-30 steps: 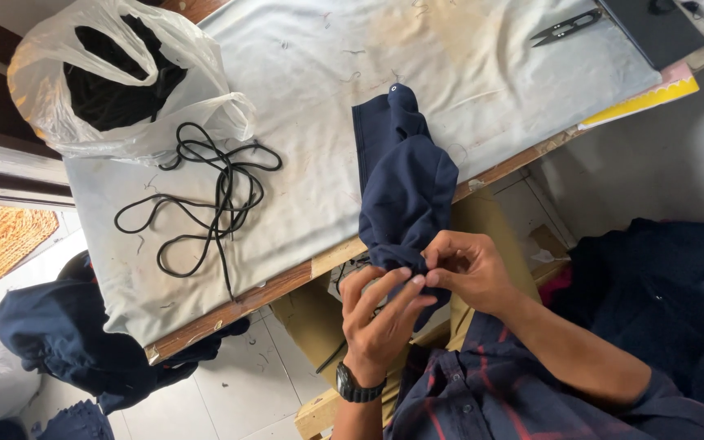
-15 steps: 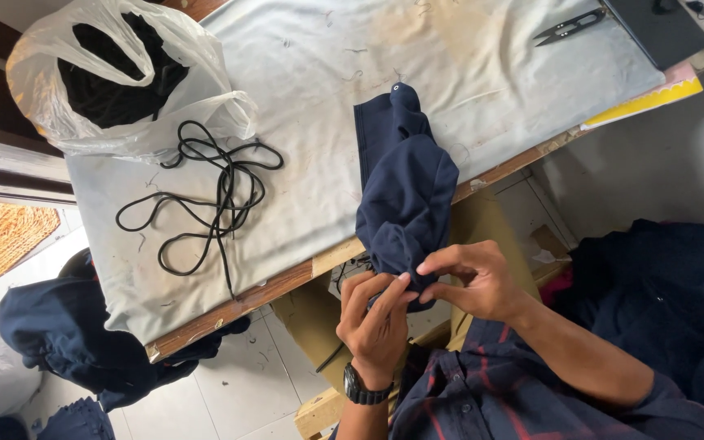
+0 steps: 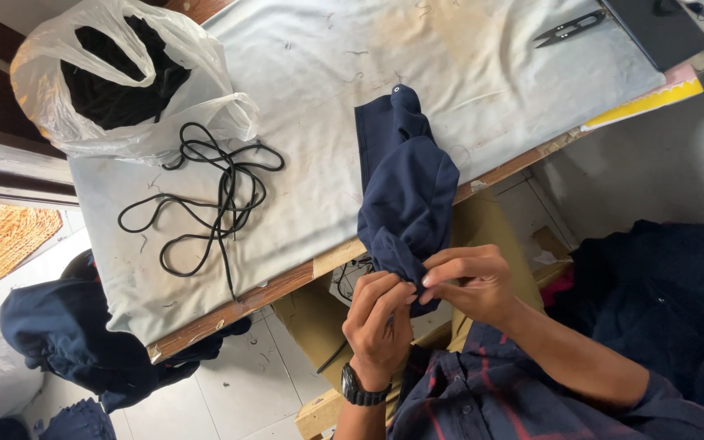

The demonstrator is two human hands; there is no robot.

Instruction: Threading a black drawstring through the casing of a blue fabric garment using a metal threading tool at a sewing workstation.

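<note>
A navy blue garment [image 3: 407, 187] lies over the near edge of a table covered with a stained white cloth [image 3: 319, 138]. Its lower end hangs off the edge into both my hands. My left hand [image 3: 378, 322], with a black wristwatch, pinches the bunched fabric from below. My right hand [image 3: 470, 281] grips the same bunched end from the right, fingers curled over it. A small metal eyelet [image 3: 398, 89] shows at the garment's far tip.
A tangle of black cord [image 3: 213, 191] lies left of the garment. A white plastic bag [image 3: 124, 81] holding dark material sits at the far left. Small snips [image 3: 568, 28] lie at the far right. Piles of navy fabric [image 3: 67, 334] lie on the floor.
My fingers have shifted on the garment's bunched end, the right hand's fingers stretching out over it. The garment on the table has hardly moved.
</note>
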